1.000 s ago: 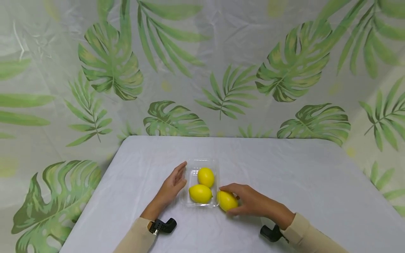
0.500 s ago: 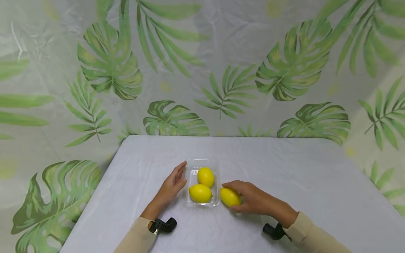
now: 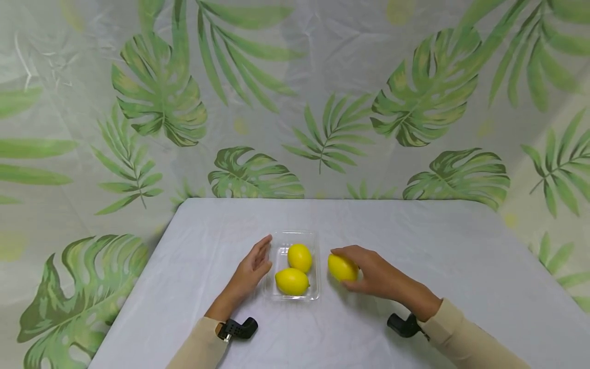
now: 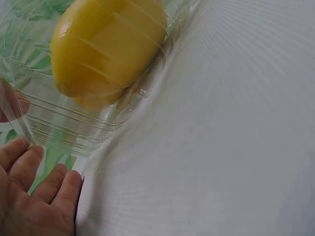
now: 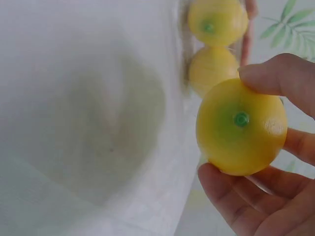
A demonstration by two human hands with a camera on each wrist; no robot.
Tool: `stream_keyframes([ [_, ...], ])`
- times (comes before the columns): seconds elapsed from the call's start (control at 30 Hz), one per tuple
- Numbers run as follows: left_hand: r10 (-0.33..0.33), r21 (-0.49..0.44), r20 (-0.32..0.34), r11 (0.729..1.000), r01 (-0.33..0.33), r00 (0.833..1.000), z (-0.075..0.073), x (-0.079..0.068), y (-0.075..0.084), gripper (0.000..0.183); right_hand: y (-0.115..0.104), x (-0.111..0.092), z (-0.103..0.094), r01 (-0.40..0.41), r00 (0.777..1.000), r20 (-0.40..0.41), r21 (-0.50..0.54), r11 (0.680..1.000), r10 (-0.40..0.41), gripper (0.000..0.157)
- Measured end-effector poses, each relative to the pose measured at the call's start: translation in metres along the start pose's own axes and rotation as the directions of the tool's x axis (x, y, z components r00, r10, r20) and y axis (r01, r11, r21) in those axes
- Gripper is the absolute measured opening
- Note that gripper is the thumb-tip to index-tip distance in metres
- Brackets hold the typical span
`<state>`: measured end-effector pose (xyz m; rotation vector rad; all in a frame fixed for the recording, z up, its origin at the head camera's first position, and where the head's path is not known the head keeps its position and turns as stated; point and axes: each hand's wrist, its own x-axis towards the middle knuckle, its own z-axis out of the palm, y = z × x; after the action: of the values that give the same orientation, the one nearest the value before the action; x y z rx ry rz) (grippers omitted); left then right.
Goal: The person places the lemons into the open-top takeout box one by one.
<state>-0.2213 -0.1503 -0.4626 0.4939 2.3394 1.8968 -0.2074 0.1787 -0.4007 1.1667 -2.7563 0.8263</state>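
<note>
My right hand (image 3: 379, 272) grips a yellow lemon (image 3: 342, 268) between thumb and fingers, to the right of a clear plastic container (image 3: 295, 298). In the right wrist view the held lemon (image 5: 236, 142) shows its green stem end, and a shadow lies on the cloth beneath. Two more lemons sit inside the container: a rear one (image 3: 300, 257) and a front one (image 3: 292, 282) lying sideways. My left hand (image 3: 249, 269) is at the container's left wall, its fingers extended. In the left wrist view those fingers (image 4: 61, 189) are right by the ribbed plastic wall.
A white cloth (image 3: 415, 230) covers the table. Behind it hangs a pale backdrop (image 3: 341, 66) printed with green leaves. Black wrist cameras, one at the left wrist (image 3: 239, 328) and one at the right (image 3: 403, 325), project close over the cloth.
My right hand has carried its lemon away from the container's right edge, rightward and farther from me. My left hand and the two lemons in the container have stayed in place.
</note>
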Motion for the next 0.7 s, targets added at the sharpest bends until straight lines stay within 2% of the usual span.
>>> stream_keyframes([
  [0.13, 0.025, -0.01, 0.003, 1.0, -0.025, 1.0, -0.001, 0.0, -0.002, 0.06, -0.002, 0.005, -0.004, 0.005, 0.999, -0.035, -0.022, 1.0, -0.005, 0.061],
  [0.23, 0.016, -0.018, 0.016, 1.0, -0.015, 1.0, -0.001, -0.002, 0.011, 0.061, -0.004, 0.01, -0.005, -0.003, 0.999, -0.041, -0.025, 1.0, 0.002, 0.061],
  [0.33, 0.009, -0.005, 0.022, 1.0, -0.008, 1.0, 0.0, -0.002, 0.013, 0.061, -0.006, 0.014, -0.007, 0.002, 0.998, -0.062, -0.025, 1.0, -0.004, 0.062],
  [0.47, 0.007, 0.0, 0.02, 1.0, -0.007, 1.0, 0.0, -0.001, 0.015, 0.061, -0.009, 0.02, -0.007, 0.02, 0.996, -0.091, -0.015, 1.0, -0.022, 0.061],
  [0.7, 0.018, -0.005, 0.029, 1.0, -0.018, 0.999, -0.002, -0.002, 0.014, 0.061, -0.016, 0.034, -0.001, 0.026, 0.995, -0.092, 0.009, 1.0, -0.025, 0.061],
])
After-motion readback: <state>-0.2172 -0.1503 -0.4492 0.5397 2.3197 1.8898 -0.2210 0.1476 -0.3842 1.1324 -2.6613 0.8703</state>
